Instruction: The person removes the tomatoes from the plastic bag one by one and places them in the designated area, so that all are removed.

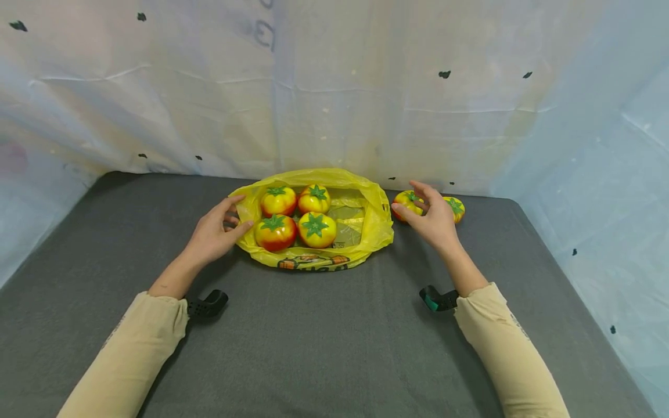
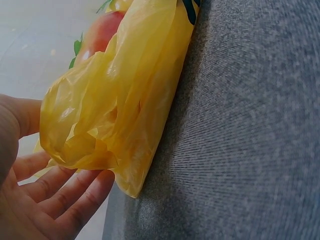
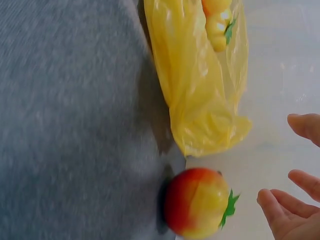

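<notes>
A yellow plastic bag (image 1: 378,215) lies with its mouth spread wide, holding several red-and-yellow toy tomatoes (image 1: 316,230) with green leaf tops. At the bag's left edge is my left hand (image 1: 211,232), fingers spread; in the left wrist view its thumb and fingertips meet the bag's yellow film (image 2: 100,115). Right of the bag, my right hand (image 1: 431,217) hovers with parted fingers over a loose tomato (image 1: 401,203), partly covering it in the head view. The right wrist view shows this tomato (image 3: 196,202) resting on the table, apart from the fingers.
Another loose tomato (image 1: 456,209) sits beyond the right hand, near the back edge of the dark grey table (image 1: 313,337). Pale plastic sheeting (image 1: 340,104) hangs behind the table and along its sides. A black wrist device (image 1: 208,303) sticks out from the left cuff.
</notes>
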The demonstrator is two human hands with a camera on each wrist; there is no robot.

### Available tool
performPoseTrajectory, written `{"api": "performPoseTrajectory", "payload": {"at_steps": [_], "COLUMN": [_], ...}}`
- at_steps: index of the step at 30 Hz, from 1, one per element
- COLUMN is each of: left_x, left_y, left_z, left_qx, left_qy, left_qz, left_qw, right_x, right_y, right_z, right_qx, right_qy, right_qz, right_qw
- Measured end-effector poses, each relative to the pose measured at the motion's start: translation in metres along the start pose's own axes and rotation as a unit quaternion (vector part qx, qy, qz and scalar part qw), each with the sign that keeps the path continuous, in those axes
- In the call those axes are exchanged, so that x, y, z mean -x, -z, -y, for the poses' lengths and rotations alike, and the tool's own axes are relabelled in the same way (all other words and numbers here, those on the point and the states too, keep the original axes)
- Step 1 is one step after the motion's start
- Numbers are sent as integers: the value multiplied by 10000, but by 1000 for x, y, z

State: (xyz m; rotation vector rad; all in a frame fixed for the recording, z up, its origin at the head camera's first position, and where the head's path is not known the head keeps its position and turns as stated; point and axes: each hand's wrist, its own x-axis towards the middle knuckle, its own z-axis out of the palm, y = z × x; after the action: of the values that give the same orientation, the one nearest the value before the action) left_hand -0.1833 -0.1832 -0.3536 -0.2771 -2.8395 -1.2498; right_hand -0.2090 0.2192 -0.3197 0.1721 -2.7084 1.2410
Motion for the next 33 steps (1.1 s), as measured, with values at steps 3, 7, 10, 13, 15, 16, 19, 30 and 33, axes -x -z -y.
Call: {"api": "performPoseTrajectory", "payload": {"at_steps": [3,7,10,13,15,16,19,30,33], "left_x": [0,0,0,0,0,0,0,3,4], "left_y": [0,1,1,1,1,1,1,1,0], "left_z": [-1,-1,-2,-2,-2,-2,0,-4,-5], "left_qx": [10,40,43,28,20,11,15,-17,-48], "left_qy": [9,26,36,25,37,35,47,-27,-94], "left_qz": [15,30,16,11,13,8,20,10,-1], "left_qw": [10000,10000,10000,10000,10000,10000,10000,10000,9999], "right_x": [1,1,0,0,0,0,0,2,3], "right_y": [-5,-12,-18,-23,-28,-30,-36,-61,-66], "right_z": [5,11,15,19,21,23,27,36,39], "right_qx": [-126,-165,-152,-205,-256,-295,-408,-527,-516], "right_qy": [72,157,265,421,513,533,585,779,801], "right_qz": [65,149,226,324,389,421,526,951,1100], "right_qw": [9999,9996,9993,9984,9976,9973,9961,9910,9894]}}
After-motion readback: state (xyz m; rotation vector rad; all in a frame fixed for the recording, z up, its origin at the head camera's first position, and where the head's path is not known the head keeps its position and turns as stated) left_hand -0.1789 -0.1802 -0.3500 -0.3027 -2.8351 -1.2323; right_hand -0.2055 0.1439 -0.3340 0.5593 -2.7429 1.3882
